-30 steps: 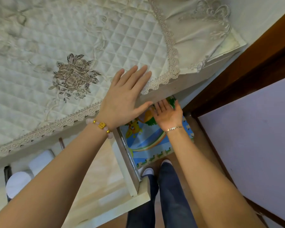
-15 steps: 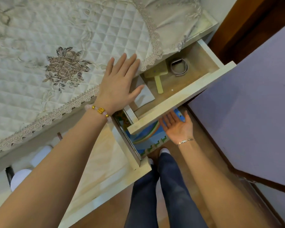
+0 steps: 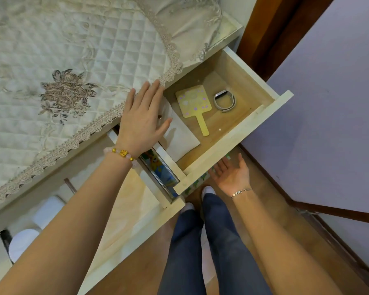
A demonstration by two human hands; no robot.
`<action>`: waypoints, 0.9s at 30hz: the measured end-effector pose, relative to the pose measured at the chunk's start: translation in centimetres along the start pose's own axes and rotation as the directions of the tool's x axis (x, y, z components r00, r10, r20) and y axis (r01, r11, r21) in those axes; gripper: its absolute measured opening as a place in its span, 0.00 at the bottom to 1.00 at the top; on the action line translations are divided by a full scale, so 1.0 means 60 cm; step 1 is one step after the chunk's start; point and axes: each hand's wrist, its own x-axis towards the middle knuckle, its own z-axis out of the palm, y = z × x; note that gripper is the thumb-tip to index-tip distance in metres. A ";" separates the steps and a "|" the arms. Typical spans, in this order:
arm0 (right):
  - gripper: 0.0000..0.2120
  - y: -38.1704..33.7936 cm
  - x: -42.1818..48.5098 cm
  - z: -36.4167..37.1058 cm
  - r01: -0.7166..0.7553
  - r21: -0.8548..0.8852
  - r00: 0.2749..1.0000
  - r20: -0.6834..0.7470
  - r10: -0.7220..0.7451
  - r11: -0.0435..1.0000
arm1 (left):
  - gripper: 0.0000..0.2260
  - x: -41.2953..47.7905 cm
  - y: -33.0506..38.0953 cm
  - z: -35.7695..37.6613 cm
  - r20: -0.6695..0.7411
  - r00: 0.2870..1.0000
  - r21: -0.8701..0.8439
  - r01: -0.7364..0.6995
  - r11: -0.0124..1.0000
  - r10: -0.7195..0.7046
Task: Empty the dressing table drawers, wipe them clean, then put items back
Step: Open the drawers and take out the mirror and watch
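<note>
The top drawer of the dressing table stands pulled far out. Inside it lie a yellow hand mirror, a grey watch band and a white folded cloth or pouch. My left hand rests flat with straight fingers on the table's edge, partly over the drawer's back left corner. Just under the drawer's front panel, my right hand is palm up with relaxed fingers and holds nothing.
A quilted lace cover lies over the dressing table top. A lower drawer is also pulled out, with a colourful picture item beside it. A lilac bed surface lies right. My legs stand on the wooden floor.
The top drawer has slid out from shut to wide open, showing its contents. My right hand moved outward and down with the drawer front. My left hand stayed on the table edge.
</note>
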 end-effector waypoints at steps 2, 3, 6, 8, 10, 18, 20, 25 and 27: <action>0.28 0.000 -0.005 -0.006 0.002 -0.005 1.000 -0.010 -0.002 1.000 | 0.30 0.000 -0.001 0.000 0.002 1.000 -0.002 0.004 1.000 -0.004; 0.29 0.001 -0.008 -0.009 0.005 -0.009 1.000 -0.014 -0.005 1.000 | 0.30 0.000 -0.001 0.000 0.005 1.000 0.000 0.004 1.000 -0.004; 0.28 0.000 -0.020 -0.014 0.020 -0.043 1.000 -0.002 -0.020 0.999 | 0.30 0.000 0.001 -0.005 0.020 1.000 0.000 0.004 1.000 -0.004; 0.27 -0.004 -0.034 -0.018 0.041 -0.087 0.999 0.011 -0.041 0.995 | 0.30 -0.002 0.004 -0.012 0.030 0.999 -0.011 0.011 1.000 -0.011; 0.25 -0.011 -0.054 -0.019 0.077 -0.157 0.997 0.038 -0.072 0.985 | 0.30 -0.007 0.009 -0.020 0.034 0.999 -0.018 0.026 1.000 -0.026; 0.20 -0.034 -0.164 0.035 0.613 -0.685 0.756 0.362 -0.546 0.394 | 0.27 -0.059 0.060 -0.059 -0.009 1.000 -0.096 0.026 0.995 -0.027; 0.25 -0.039 -0.188 0.051 0.664 -0.738 0.647 0.486 -0.587 0.120 | 0.26 -0.078 0.077 -0.070 -0.033 0.998 -0.125 0.050 0.991 -0.055; 0.29 -0.049 -0.229 0.086 0.582 -0.664 0.476 0.746 -0.466 -0.469 | 0.26 -0.130 0.103 -0.093 -0.048 0.992 -0.161 0.112 0.981 -0.121; 0.29 -0.050 -0.241 0.095 0.554 -0.632 0.463 0.775 -0.431 -0.542 | 0.26 -0.148 0.109 -0.103 -0.039 0.989 -0.167 0.134 0.977 -0.142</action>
